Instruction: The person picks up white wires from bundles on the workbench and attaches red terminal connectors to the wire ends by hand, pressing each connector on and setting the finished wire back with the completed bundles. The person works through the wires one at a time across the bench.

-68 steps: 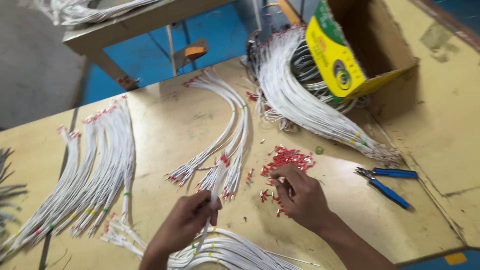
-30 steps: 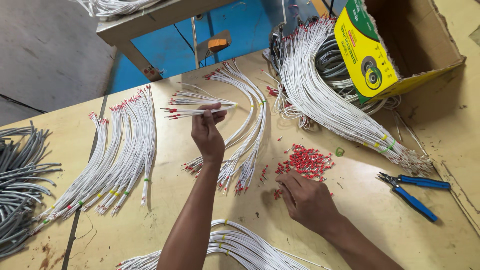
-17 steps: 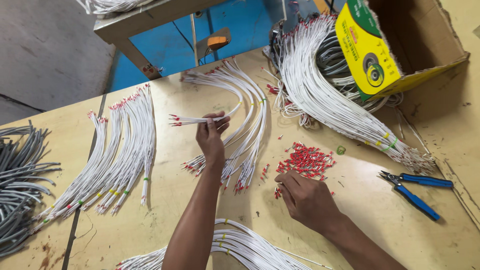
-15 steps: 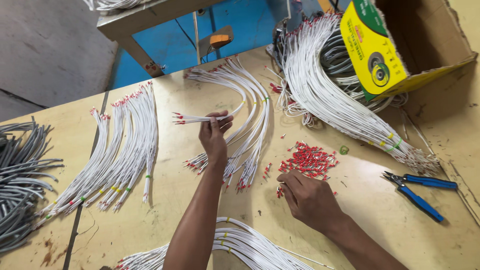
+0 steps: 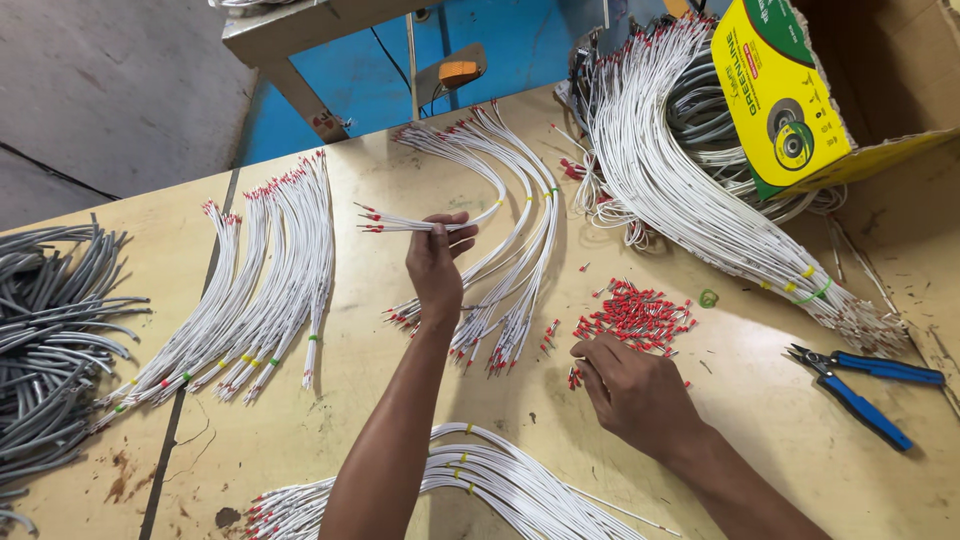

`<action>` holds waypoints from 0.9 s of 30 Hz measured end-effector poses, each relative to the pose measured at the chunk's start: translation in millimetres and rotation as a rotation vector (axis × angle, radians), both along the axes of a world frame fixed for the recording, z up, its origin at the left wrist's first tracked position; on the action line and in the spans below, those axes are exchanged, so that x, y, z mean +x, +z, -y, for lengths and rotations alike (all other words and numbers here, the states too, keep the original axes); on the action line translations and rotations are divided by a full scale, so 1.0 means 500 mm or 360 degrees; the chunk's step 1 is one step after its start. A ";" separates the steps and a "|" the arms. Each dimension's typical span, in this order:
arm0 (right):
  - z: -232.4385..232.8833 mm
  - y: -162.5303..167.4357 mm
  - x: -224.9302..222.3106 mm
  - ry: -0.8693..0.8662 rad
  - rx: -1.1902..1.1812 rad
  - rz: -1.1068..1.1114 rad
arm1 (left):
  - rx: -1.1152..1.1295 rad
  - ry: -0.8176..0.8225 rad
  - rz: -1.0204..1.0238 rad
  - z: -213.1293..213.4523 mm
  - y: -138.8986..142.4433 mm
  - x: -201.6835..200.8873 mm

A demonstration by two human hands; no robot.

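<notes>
My left hand is raised over the table's middle and grips a few white wires with red tips that point left. Under it lies a curved bundle of white wires with red ends. My right hand rests on the table, fingers curled down beside a small heap of red ferrules; whether it pinches one I cannot tell. A further white wire bundle lies near me, between my forearms.
More white wire bundles lie left of centre, grey cables at the far left, a big white bundle at the back right beside a yellow-green cardboard box. Blue-handled pliers lie at the right.
My left hand rose from the near bundle to the table's middle carrying wires, then lowered slightly. My right hand stayed by the ferrule heap. The view shifted.
</notes>
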State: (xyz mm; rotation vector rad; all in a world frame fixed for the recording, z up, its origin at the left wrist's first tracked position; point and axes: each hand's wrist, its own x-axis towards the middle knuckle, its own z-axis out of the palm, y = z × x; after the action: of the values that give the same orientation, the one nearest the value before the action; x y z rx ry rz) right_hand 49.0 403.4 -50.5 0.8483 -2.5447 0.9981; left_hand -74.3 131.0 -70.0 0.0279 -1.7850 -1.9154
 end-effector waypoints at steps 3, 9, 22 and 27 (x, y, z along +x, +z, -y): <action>-0.007 0.002 0.002 0.0001 0.0012 0.0037 | -0.0042 0.0073 -0.0038 0.008 0.020 0.019; -0.012 0.008 0.005 0.0012 -0.0011 0.0038 | -0.0063 0.0214 -0.0131 0.033 0.055 0.067; 0.033 -0.008 0.031 -0.0029 0.0035 0.0070 | -0.0016 0.0249 -0.0146 0.118 0.068 0.170; 0.044 -0.011 0.042 -0.0036 0.0043 0.0054 | 0.0006 0.0267 -0.0145 0.140 0.068 0.190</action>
State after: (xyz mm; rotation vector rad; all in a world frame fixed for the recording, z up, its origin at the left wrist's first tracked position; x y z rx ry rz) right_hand 70.1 381.3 -55.7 0.8148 -2.5958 0.9819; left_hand 20.6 60.8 -35.9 0.0873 -1.6644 -1.7735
